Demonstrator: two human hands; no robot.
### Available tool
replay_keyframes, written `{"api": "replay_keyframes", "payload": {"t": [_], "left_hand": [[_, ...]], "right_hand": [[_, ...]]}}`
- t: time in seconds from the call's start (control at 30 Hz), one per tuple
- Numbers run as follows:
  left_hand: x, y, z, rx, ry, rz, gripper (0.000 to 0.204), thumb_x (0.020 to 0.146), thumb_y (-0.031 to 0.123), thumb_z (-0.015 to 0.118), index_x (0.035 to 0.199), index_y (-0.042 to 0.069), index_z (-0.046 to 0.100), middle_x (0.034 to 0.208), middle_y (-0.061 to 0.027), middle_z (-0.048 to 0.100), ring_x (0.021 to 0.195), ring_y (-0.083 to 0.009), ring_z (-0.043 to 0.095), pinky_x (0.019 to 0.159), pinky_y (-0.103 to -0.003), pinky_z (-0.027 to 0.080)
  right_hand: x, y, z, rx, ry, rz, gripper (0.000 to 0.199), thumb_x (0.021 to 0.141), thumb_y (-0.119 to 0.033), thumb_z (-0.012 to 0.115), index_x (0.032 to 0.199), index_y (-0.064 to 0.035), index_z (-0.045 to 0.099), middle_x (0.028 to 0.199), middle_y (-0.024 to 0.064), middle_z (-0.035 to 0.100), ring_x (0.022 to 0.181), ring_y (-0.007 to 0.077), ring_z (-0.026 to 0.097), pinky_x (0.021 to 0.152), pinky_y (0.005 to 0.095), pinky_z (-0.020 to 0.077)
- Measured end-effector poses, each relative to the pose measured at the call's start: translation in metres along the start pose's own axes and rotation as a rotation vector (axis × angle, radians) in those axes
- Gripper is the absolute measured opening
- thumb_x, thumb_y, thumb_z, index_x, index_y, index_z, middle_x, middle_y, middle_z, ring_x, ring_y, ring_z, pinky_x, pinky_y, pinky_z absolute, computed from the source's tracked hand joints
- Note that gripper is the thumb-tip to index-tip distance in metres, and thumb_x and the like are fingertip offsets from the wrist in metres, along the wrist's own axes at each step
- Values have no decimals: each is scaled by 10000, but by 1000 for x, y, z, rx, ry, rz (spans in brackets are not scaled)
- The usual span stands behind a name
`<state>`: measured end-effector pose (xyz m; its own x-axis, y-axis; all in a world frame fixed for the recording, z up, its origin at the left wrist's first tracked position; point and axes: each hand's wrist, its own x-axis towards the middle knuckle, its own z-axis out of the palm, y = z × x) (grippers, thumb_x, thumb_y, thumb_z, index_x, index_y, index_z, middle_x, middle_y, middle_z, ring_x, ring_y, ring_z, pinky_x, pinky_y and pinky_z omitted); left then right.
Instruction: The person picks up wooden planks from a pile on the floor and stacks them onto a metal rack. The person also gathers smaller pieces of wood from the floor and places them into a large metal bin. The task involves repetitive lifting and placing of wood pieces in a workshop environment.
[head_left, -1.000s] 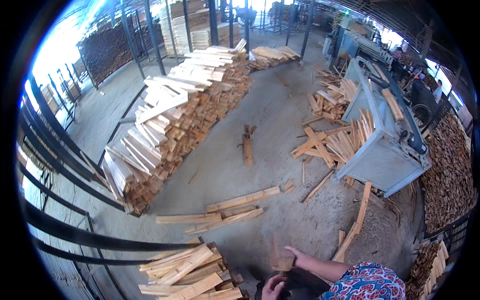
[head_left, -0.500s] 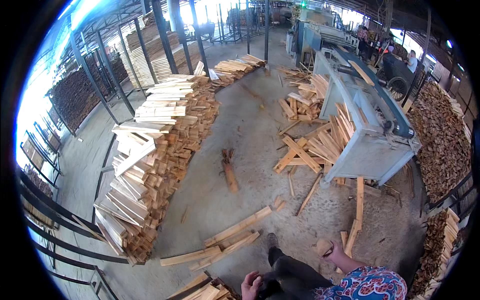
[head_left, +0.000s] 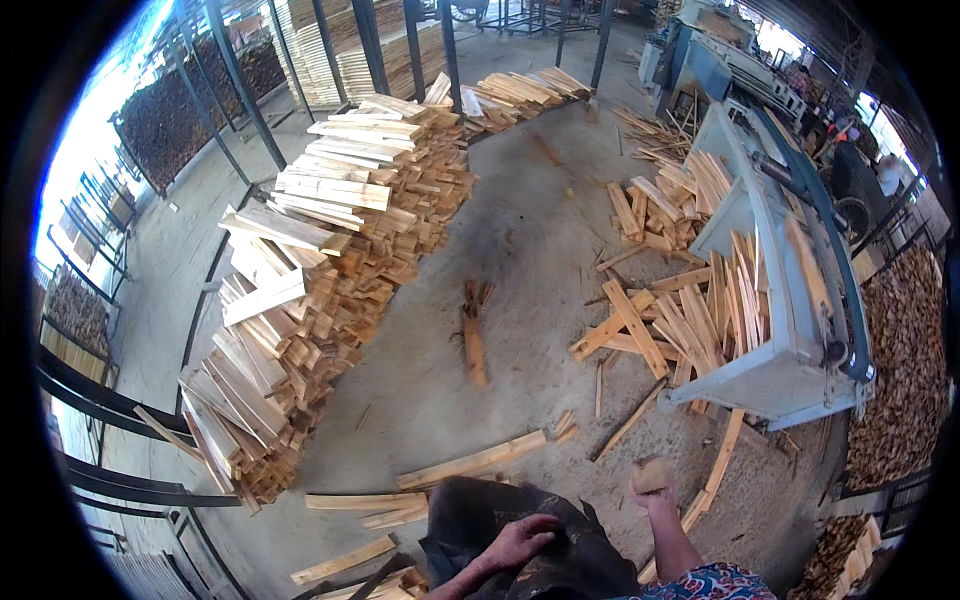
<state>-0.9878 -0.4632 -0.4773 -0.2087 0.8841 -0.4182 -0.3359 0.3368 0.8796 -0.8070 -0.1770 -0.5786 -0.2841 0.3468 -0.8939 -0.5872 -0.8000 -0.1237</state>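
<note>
Since the frame half a second before, both hands had risen higher into view, and the right hand point(head_left: 655, 490) had lifted a small wood block point(head_left: 650, 473), its fingers wrapped around the piece, just short of the grey sawing machine point(head_left: 790, 330). Left of that machine, the left hand point(head_left: 520, 540) lay on the dark trouser leg point(head_left: 480, 510), fingers loosely curled together, near the loose boards point(head_left: 470, 465) on the concrete floor point(head_left: 540, 230).

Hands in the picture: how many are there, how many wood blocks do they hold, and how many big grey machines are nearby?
Hands: 2 (left hand, right hand)
Wood block held in the right hand: 1
Grey machine: 1
Total: 4
</note>
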Motion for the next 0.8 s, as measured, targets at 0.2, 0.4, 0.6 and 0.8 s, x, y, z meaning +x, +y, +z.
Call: {"api": "replay_keyframes", "payload": {"t": [0.2,0.4,0.6,0.8], "left_hand": [[58,19,-84,-26,-65,-82,337,819,175,511,1115,26,452,1042,-82,531,951,-131,489,831,-278,392],[106,66,-214,2,-15,16,298,799,156,523,1062,21,485,983,-83,555,924,-141,508,812,-270,400],[100,119,-318,-146,152,-133,277,782,106,539,1041,19,495,926,-74,567,899,-126,506,800,-254,400],[112,138,-387,-110,223,-96,292,780,120,540,1042,2,488,910,-99,571,857,-144,531,785,-264,412]], "right_hand": [[54,2,129,-90,130,-122,466,763,-495,379,1079,-171,493,1145,53,451,1068,266,398,839,467,343],[84,165,326,-423,-70,-174,451,779,-416,380,1139,-151,443,1187,80,423,1125,256,353,941,469,233],[145,416,558,-562,-330,340,397,770,-353,509,1029,-54,467,1037,125,493,940,281,509,786,455,438],[157,455,579,371,-225,975,388,793,-284,471,1077,-21,446,1091,117,481,1003,224,478,832,417,414]]}}
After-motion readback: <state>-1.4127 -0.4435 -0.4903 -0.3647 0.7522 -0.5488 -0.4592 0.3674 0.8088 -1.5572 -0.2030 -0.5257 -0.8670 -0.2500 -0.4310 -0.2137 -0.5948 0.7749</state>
